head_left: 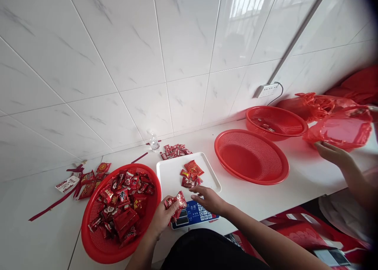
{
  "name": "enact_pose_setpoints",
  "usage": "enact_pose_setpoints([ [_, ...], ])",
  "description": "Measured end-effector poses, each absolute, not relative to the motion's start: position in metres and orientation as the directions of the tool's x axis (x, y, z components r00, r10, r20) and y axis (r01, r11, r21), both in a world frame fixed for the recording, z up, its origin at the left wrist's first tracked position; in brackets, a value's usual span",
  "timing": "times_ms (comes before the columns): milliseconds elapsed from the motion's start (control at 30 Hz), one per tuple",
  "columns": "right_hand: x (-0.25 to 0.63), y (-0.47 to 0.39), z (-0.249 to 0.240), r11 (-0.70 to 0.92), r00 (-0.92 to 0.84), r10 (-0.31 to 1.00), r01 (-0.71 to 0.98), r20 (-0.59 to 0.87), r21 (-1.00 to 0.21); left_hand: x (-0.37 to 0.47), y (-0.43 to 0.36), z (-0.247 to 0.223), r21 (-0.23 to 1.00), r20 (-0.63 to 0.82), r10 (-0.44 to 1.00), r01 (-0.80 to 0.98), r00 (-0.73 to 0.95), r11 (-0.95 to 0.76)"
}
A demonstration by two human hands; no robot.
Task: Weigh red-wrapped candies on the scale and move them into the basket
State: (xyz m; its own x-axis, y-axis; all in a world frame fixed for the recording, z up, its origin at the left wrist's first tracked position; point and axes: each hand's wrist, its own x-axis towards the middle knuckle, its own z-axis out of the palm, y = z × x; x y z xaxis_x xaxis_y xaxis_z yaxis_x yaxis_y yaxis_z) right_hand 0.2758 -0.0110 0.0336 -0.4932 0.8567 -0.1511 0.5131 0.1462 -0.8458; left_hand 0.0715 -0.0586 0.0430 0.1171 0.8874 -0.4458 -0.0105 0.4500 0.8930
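Observation:
My left hand [161,219] is closed around a few red wrapped candy packets [181,199], just in front of a digital scale's blue panel [184,219]. My right hand [208,200] reaches over the near edge of the scale's white tray [211,167]. Its fingers are stretched and apart, close to the small candy packets [189,182] lying there; whether they touch cannot be made out. A larger red packet [194,167] lies behind these on the tray. At my left, a red plastic basket [157,183] holds many assorted red packets [125,219].
Two more red baskets [282,177] [302,128] stand to the right. Beyond them, another person's hand [330,152] handles a red plastic bag [342,128]. Loose packets [175,151] lie behind the scale, near a clear bottle [154,143]. A power strip [268,90] is on the wall.

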Motion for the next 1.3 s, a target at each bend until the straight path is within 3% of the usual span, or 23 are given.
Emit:
enact_pose_setpoints([
  [133, 0.267, -0.019, 0.041, -0.088, -0.6, 0.767, 0.256, -0.229, -0.963, 0.08, -0.055, 0.044, 0.899, -0.436, 0.882, 0.056, 0.179, 0.434],
  [233, 0.258, -0.024, 0.036, -0.289, -0.56, 0.769, 0.124, -0.307, -0.949, 0.087, -0.057, 0.042, 0.903, -0.427, 0.877, 0.062, 0.219, 0.424],
  [333, 0.256, -0.025, 0.03, -0.381, -0.526, 0.775, 0.053, -0.35, -0.923, 0.088, -0.06, 0.04, 0.898, -0.43, 0.877, 0.003, 0.215, 0.439],
  [800, 0.256, -0.024, 0.035, -0.397, -0.597, 0.709, 0.104, -0.377, -0.912, 0.081, -0.063, 0.036, 0.86, -0.497, 0.857, -0.05, 0.136, 0.507],
  [900, 0.257, -0.025, 0.034, -0.419, -0.583, 0.718, 0.074, -0.381, -0.905, 0.081, -0.065, 0.032, 0.829, -0.519, 0.85, -0.186, 0.093, 0.527],
  [1033, 0.26, -0.027, 0.041, -0.468, -0.56, 0.721, 0.041, -0.408, -0.883, 0.074, -0.064, 0.031, 0.69, -0.632, 0.774, -0.428, 0.035, 0.583],
  [1167, 0.256, -0.033, 0.046, -0.444, -0.566, 0.725, 0.05, -0.392, -0.895, 0.071, -0.065, 0.041, 0.602, -0.66, 0.731, -0.461, 0.172, 0.652],
  [1300, 0.248, -0.037, 0.045, -0.364, -0.566, 0.733, 0.143, -0.377, -0.92, 0.076, -0.069, 0.046, 0.666, -0.587, 0.741, -0.325, 0.327, 0.671],
])
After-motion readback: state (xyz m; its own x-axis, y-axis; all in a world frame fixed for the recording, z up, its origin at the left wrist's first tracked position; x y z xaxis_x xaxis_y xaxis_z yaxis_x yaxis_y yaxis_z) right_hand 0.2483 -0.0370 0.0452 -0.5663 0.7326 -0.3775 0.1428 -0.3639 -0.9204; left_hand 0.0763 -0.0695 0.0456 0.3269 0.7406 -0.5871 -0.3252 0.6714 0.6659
